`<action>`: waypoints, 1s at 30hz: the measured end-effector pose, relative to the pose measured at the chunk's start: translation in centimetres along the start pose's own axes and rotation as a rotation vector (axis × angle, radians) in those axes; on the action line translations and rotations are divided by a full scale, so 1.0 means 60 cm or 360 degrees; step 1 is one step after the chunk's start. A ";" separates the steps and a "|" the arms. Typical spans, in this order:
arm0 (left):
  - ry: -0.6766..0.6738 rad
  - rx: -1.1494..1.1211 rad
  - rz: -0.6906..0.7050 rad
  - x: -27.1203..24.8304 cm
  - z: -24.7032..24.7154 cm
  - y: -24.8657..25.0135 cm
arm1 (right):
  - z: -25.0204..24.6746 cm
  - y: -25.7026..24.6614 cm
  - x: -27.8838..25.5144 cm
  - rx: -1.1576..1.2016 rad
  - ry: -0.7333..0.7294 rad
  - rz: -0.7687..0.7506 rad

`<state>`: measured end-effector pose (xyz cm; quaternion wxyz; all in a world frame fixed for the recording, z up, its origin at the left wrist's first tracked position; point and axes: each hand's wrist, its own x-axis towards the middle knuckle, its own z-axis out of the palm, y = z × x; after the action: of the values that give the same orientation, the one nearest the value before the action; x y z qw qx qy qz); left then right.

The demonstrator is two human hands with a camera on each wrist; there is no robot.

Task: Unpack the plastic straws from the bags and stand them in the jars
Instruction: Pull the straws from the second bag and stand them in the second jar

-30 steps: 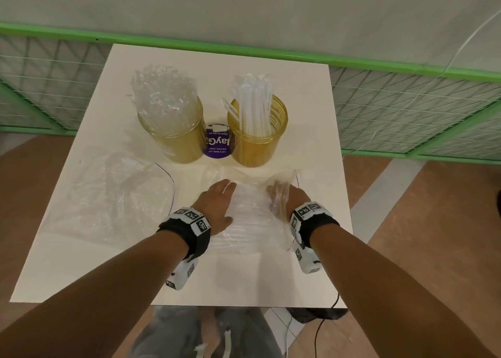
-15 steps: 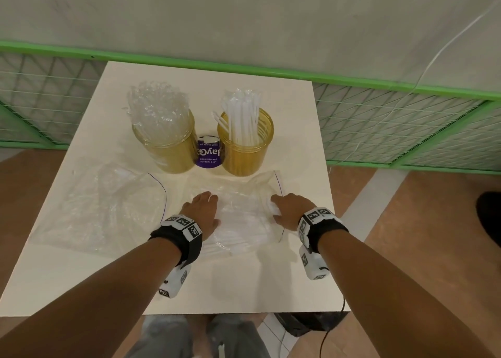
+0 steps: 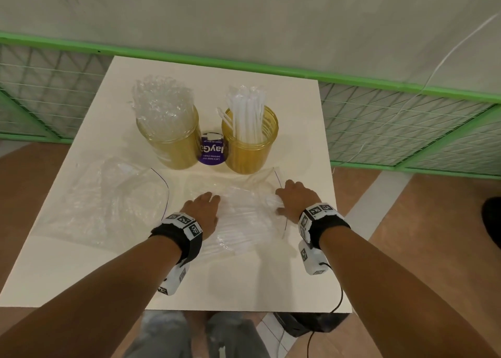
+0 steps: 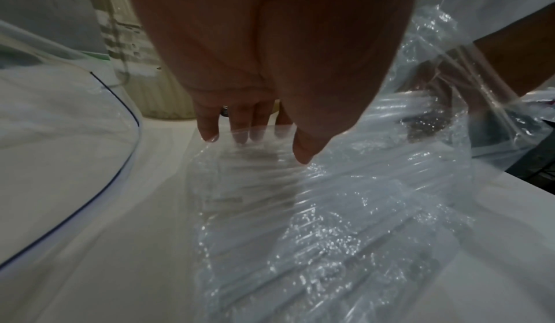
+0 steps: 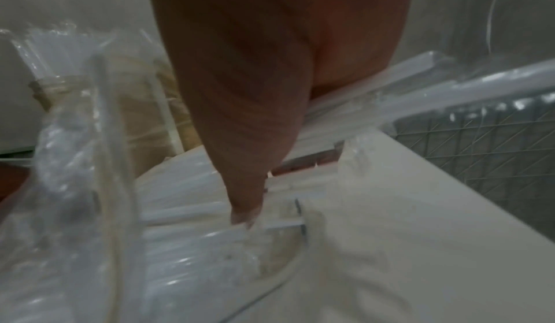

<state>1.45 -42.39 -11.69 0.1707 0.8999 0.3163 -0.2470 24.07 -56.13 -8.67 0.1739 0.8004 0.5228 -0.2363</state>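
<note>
From the head view, the clear plastic bag of straws [image 3: 244,216] lies near the white bench's [image 3: 271,281] front-right edge, before two amber jars [image 3: 250,140]; bare bench lies toward the near edge. The left hand [image 3: 202,212] rests flat on it, fingers straight. The left wrist view shows those fingers [image 4: 240,124] extended onto the film. In the right wrist view, the right hand [image 5: 249,105] grips white straws [image 5: 186,212] at the bag's mouth.

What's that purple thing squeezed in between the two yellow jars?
In the head view, a small purple-labelled container with white writing sits between the left jar and the right jar. What it holds cannot be told.
</note>
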 end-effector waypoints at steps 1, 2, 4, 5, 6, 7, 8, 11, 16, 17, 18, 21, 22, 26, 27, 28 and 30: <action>-0.0028 0.0028 -0.0017 0.001 -0.005 0.003 | -0.004 0.005 -0.004 -0.0005 0.0011 0.0011; -0.0051 0.0063 -0.0034 0.001 -0.011 0.007 | -0.009 0.010 -0.009 0.0002 0.0010 0.0030; -0.0017 0.0101 -0.0062 0.001 -0.027 0.019 | -0.021 0.016 -0.018 0.0004 -0.0010 0.0056; 0.0066 0.0075 -0.0044 -0.001 -0.038 0.027 | -0.028 0.018 -0.022 -0.0007 -0.0013 0.0055; 0.0205 0.0005 0.0020 -0.004 -0.050 0.037 | -0.036 0.019 -0.026 -0.0030 -0.0013 0.0051; 0.0386 -0.0106 0.0142 -0.006 -0.062 0.049 | -0.045 0.019 -0.030 -0.0060 -0.0009 0.0047; 0.0575 -0.0245 0.0315 -0.008 -0.073 0.064 | -0.053 0.019 -0.033 -0.0092 -0.0013 0.0042; 0.0817 -0.0515 0.0761 -0.007 -0.106 0.120 | -0.079 0.017 -0.041 -0.0233 0.0002 0.0007; 0.0488 -0.0139 0.0629 0.039 -0.105 0.173 | -0.116 0.000 -0.058 -0.0454 0.0093 -0.0118; 0.0439 -0.0104 0.0520 0.046 -0.101 0.174 | -0.120 -0.004 -0.062 -0.0487 0.0121 -0.0152; 0.0400 -0.0101 0.0438 0.050 -0.095 0.173 | -0.122 -0.007 -0.066 -0.0513 0.0144 -0.0182; 0.0332 -0.0197 0.0352 0.053 -0.081 0.175 | -0.126 -0.014 -0.073 -0.0506 0.0198 -0.0238; 0.0330 -0.0246 0.0336 0.053 -0.077 0.175 | -0.128 -0.015 -0.074 -0.0463 0.0204 -0.0243; 0.0341 -0.0483 0.0194 0.053 -0.067 0.163 | -0.150 -0.014 -0.075 -0.0401 0.0389 -0.0201; 0.0328 -0.0564 0.0148 0.053 -0.063 0.155 | -0.158 -0.010 -0.075 -0.0401 0.0479 -0.0147; 0.0316 -0.0653 0.0109 0.053 -0.058 0.146 | -0.167 -0.005 -0.077 -0.0358 0.0569 -0.0077; 0.0319 -0.0829 0.0088 0.053 -0.051 0.130 | -0.184 0.006 -0.076 -0.0187 0.0716 0.0077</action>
<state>9.74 -45.24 -9.78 0.3708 0.8539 0.3597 -0.0624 25.03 -53.91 3.04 0.1050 0.8336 0.5420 -0.0170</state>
